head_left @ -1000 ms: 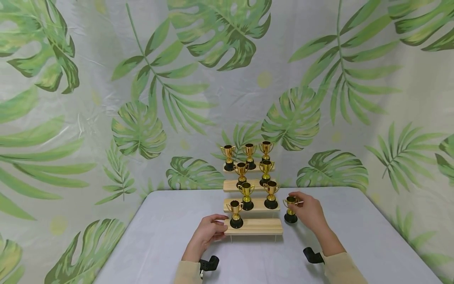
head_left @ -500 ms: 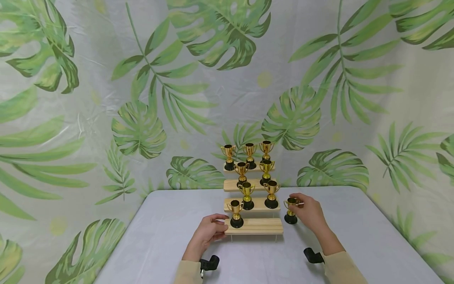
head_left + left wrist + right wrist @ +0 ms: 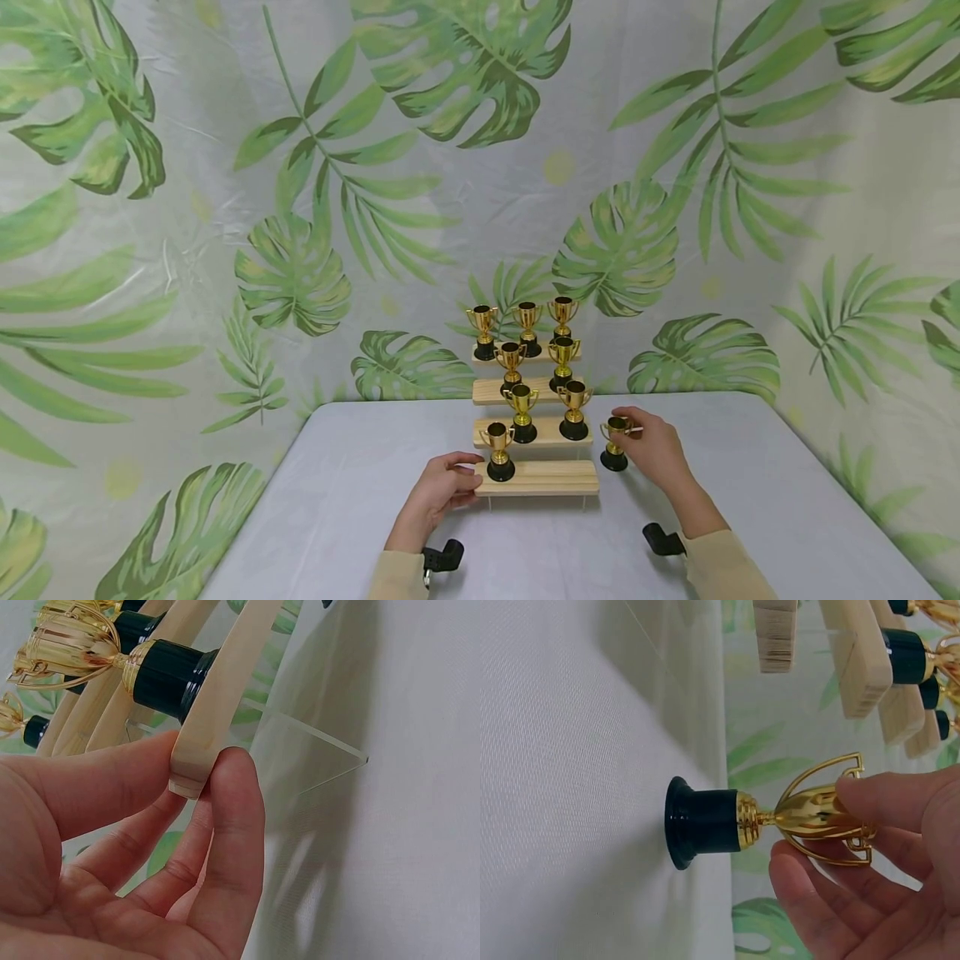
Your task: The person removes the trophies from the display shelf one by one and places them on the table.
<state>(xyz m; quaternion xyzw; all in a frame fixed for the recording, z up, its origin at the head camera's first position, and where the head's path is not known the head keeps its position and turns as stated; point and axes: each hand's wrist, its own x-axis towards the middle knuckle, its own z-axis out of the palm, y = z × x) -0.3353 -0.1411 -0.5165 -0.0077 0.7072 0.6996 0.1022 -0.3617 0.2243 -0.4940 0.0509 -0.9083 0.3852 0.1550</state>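
In the head view, a stepped wooden shelf [image 3: 536, 485] on clear supports bears small gold trophies with black bases. My left hand [image 3: 441, 490] pinches the left end of its lowest board [image 3: 214, 705] between thumb and fingers. A trophy [image 3: 161, 679] stands upright on that board, close to the thumb. To the right of the shelf, my right hand [image 3: 654, 446] holds another trophy [image 3: 705, 821] by its cup, thumb on one side and fingers on the other. This trophy is upright; whether its base touches the table cannot be told.
Higher boards carry several trophies, such as one at the top left [image 3: 483, 329] and one on the second board's right [image 3: 573, 408]. A white cloth covers the table [image 3: 337, 467]. Behind hangs a leaf-patterned curtain [image 3: 202, 250]. Black wrist cameras [image 3: 662, 540] sit below both hands.
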